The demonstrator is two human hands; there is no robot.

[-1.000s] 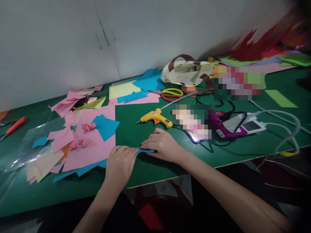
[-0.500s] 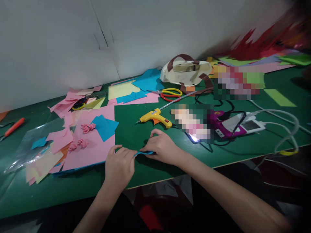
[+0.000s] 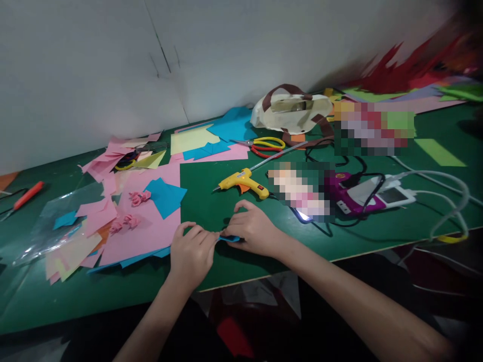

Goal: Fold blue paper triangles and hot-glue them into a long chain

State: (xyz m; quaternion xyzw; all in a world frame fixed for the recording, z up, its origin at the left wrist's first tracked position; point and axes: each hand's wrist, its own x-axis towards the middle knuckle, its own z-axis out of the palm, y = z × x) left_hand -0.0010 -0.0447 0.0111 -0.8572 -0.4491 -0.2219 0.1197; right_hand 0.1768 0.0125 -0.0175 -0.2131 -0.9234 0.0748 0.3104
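A small strip of blue paper (image 3: 231, 239) lies between my two hands, low over the green table (image 3: 204, 201). My left hand (image 3: 193, 249) pinches its left end between thumb and fingers. On its right part, my right hand (image 3: 251, 229) closes with thumb and fingertips, hiding much of the paper. Behind my right hand a yellow hot glue gun (image 3: 245, 182) rests on its side, a clear glue stick (image 3: 281, 156) poking out of its back. Left of my left hand, pink paper roses (image 3: 130, 221) sit on a pink sheet (image 3: 158, 231), near a blue paper piece (image 3: 166, 197).
Scissors with red and yellow handles (image 3: 267, 146) lie before a cream bag (image 3: 260, 115). To the right are a purple power strip (image 3: 337, 193), a white device (image 3: 398, 193) and looping cables. Paper scraps and a plastic bag (image 3: 41, 226) cover the left side.
My left hand has shifted slightly right, closer to my right hand, so less of the blue paper shows between them. The whole view has moved a little.
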